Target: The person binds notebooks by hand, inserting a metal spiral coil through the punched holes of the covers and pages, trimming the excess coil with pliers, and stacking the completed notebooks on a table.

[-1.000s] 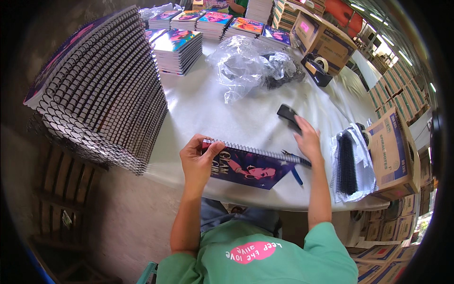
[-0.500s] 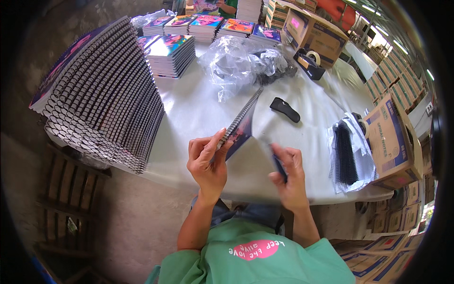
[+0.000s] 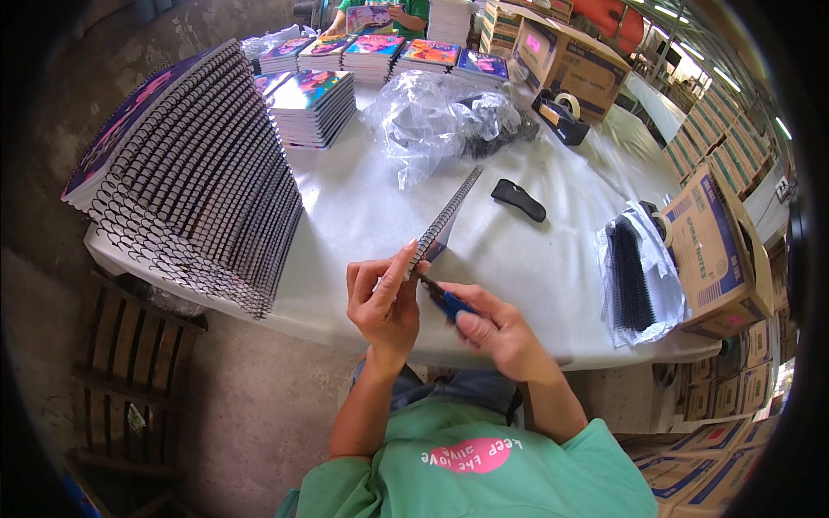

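Held up on its edge over the table, a spiral notebook (image 3: 445,211) has its dark coil along the near side. My left hand (image 3: 380,302) pinches the lower end of that coil between thumb and fingers. In my right hand (image 3: 505,337) is a pair of blue-handled pliers (image 3: 451,304), fingers wrapped round the grips. Their dark jaws are at the notebook's lower coil end, beside my left fingertips. Whether they bite on the wire is too small to tell. Most of the notebook's cover is hidden by its steep angle.
A tall stack of spiral notebooks (image 3: 190,177) leans at the left. Crumpled clear plastic (image 3: 414,121), a black elongated object (image 3: 519,199) and a tape dispenser (image 3: 561,121) lie ahead. Black coils (image 3: 632,281) sit beside a carton (image 3: 712,250) at the right. A co-worker (image 3: 380,15) handles a book opposite.
My right hand has swung left with the pliers, bringing their jaws to the coil's lower end. The notebook has turned more edge-on; my left hand keeps its pinch.
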Tool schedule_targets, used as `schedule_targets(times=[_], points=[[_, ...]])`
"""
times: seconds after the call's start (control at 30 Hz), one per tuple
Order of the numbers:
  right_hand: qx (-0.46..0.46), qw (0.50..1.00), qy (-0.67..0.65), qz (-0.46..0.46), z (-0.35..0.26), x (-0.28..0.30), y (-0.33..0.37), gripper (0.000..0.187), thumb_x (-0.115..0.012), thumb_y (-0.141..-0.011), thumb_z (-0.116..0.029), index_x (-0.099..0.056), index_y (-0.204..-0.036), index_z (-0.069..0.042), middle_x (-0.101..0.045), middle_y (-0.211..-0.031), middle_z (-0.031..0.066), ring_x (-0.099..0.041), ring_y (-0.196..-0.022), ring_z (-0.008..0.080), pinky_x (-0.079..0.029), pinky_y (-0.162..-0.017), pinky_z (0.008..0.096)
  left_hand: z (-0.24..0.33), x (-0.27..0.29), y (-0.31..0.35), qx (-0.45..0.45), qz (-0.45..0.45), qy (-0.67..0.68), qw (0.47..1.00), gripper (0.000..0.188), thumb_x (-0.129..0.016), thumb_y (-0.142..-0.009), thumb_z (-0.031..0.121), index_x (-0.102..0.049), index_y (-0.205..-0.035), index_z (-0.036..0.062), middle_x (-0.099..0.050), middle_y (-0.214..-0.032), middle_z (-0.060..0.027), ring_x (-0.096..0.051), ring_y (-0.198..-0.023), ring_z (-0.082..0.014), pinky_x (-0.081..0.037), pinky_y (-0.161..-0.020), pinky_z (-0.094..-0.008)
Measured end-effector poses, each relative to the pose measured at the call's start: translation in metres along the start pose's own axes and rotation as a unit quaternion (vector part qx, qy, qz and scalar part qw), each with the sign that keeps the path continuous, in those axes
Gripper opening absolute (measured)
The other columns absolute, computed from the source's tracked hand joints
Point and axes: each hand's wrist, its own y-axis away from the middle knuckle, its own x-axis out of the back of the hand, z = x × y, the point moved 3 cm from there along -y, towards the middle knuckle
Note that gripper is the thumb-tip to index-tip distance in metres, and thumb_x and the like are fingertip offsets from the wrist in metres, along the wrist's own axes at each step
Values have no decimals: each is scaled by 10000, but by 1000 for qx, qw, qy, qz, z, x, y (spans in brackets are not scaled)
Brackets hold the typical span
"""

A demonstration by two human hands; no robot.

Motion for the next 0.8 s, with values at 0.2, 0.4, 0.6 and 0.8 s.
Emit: schedule_targets(times=[0.2,0.4,0.6,0.8], points=[[16,1000,-6,19,22,-2,0,429,-521,-926,-291,-450,-1314,-121,-529,-1056,124,-542,-959,246,-469,-780,368,-5,4,-4,19,22,32,999,430,-675,-738,-72,-609,-1151,30,-582,-765,-11,-458,-693,-104,-408,-628,-226],[-99,777,545,299,80,67,27,435,-558,-882,-321,-484,-1302,-239,-425,-1214,186,-411,-1152,341,-296,-994,492,-11,27,-23,215,92,238,943,423,-600,-893,85,-464,-1288,20,-483,-774,17,-471,-739,-45,-412,-704,-169],[90,859,409,293,80,89,6,645,-533,-889,-425,-297,-1428,-160,-317,-1398,193,-275,-1319,348,-176,-1096,456,23,36,-46,176,91,381,903,338,-501,-934,59,-405,-1257,35,-544,-952,-49,-539,-803,-78,-474,-768,-205],[342,900,-230,142,-53,44,-53,607,-625,-833,-3,-331,-1363,-35,-507,-1243,87,-545,-1086,163,-499,-884,313,74,76,-112,-39,95,260,960,260,-507,-925,54,-460,-1178,18,-542,-1018,-72,-559,-858,-118,-471,-773,-243]])
